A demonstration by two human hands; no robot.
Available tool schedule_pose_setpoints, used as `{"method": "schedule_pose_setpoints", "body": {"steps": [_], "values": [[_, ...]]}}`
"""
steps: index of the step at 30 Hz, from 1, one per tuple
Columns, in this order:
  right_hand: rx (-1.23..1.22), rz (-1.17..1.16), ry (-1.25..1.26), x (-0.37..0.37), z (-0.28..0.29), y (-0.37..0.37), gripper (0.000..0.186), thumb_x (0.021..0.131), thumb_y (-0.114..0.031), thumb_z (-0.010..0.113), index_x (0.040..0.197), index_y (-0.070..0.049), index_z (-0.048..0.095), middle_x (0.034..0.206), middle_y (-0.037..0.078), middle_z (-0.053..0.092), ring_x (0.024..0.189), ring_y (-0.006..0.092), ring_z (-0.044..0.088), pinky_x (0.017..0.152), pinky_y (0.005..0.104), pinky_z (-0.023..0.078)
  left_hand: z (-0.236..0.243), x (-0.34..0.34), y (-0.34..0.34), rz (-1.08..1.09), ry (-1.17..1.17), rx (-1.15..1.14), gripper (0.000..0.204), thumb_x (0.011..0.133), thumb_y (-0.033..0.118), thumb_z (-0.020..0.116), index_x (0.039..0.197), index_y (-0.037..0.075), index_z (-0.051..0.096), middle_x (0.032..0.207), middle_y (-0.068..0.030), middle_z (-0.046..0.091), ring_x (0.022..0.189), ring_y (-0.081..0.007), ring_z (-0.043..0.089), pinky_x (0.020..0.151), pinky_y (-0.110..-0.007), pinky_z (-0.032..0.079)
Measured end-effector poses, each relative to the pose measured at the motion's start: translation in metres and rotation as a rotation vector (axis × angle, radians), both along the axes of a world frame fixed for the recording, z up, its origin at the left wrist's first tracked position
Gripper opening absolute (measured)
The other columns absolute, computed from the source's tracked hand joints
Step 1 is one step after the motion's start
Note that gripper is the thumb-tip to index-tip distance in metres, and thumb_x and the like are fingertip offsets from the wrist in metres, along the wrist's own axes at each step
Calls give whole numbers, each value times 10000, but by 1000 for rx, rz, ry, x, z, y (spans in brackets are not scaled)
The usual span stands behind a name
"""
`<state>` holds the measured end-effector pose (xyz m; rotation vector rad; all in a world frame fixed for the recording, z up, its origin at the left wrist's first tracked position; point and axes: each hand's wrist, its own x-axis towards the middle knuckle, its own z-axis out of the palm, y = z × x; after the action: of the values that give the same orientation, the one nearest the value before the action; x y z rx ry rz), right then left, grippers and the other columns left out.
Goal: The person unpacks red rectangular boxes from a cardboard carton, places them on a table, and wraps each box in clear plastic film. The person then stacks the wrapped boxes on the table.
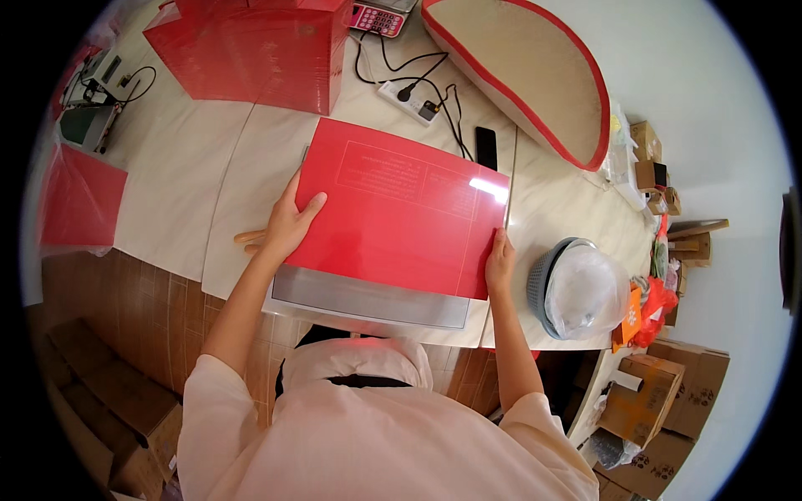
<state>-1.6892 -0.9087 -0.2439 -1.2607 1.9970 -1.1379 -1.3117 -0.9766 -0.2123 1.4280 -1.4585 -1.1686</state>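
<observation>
Between my two hands is a glossy red flat sheet or thin box point(393, 217) with faint printing on its upper part. My left hand point(292, 221) grips its left edge, thumb on top and fingers partly hidden. My right hand point(499, 265) holds the lower right edge with its thumb up. Below the red piece, a grey flat panel with a pale border point(368, 302) shows along the near side; the rest of it is mostly covered. Beside my left wrist, light wooden handles point(249, 239) stick out from under the panel.
A large wrapped red box point(251, 58) stands at the back left. Beyond the red piece lie a power strip point(408, 102) with cables and a black phone point(485, 149). A cream, red-rimmed tray point(522, 67) is at the back right; a bag-lined grey basket point(539, 288) stands right.
</observation>
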Motion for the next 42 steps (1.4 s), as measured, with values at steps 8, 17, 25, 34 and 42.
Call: {"method": "schedule_pose_setpoints", "body": {"steps": [8, 17, 25, 34, 42], "values": [[-41, -45, -6, 27, 21, 61, 435, 1031, -303, 334, 1138, 55, 556, 1010, 144, 634, 904, 199, 564, 829, 316, 437, -1, 18, 55, -6, 45, -157, 660, 904, 200, 598, 1442, 3, 270, 1408, -171, 414, 1295, -258, 404, 1057, -360, 324], [106, -36, -472, 41, 22, 104, 431, 995, -297, 458, 1288, 18, 480, 1274, 99, 538, 1162, 189, 496, 1012, 292, 361, -12, 44, 109, 41, 220, 178, 688, 913, 222, 589, 1475, 60, 227, 1466, -139, 339, 1328, -216, 355, 1080, -335, 297], [108, -68, -743, 59, 62, 143, 484, 977, -138, 431, 1441, -37, 333, 1491, 91, 325, 1365, 187, 303, 1104, 308, 258, 28, 51, 134, 129, 764, 393, 572, 949, 79, 469, 1477, 83, 251, 1511, -68, 287, 1365, -193, 317, 1106, -329, 290], [300, -195, -842, 64, 121, 141, 448, 961, -76, 428, 1402, -8, 397, 1451, 107, 393, 1309, 181, 396, 1083, 271, 289, 72, 55, 122, 210, 832, 661, 526, 947, 95, 484, 1445, 51, 320, 1473, -84, 360, 1321, -190, 391, 1078, -328, 345], [157, -2, -726, 52, 76, 91, 464, 976, -121, 426, 1423, -15, 363, 1492, 104, 332, 1362, 179, 318, 1107, 274, 229, 38, 51, 90, 185, 844, 460, 505, 960, 126, 459, 1446, 72, 329, 1471, -72, 360, 1327, -185, 376, 1080, -333, 344]]}}
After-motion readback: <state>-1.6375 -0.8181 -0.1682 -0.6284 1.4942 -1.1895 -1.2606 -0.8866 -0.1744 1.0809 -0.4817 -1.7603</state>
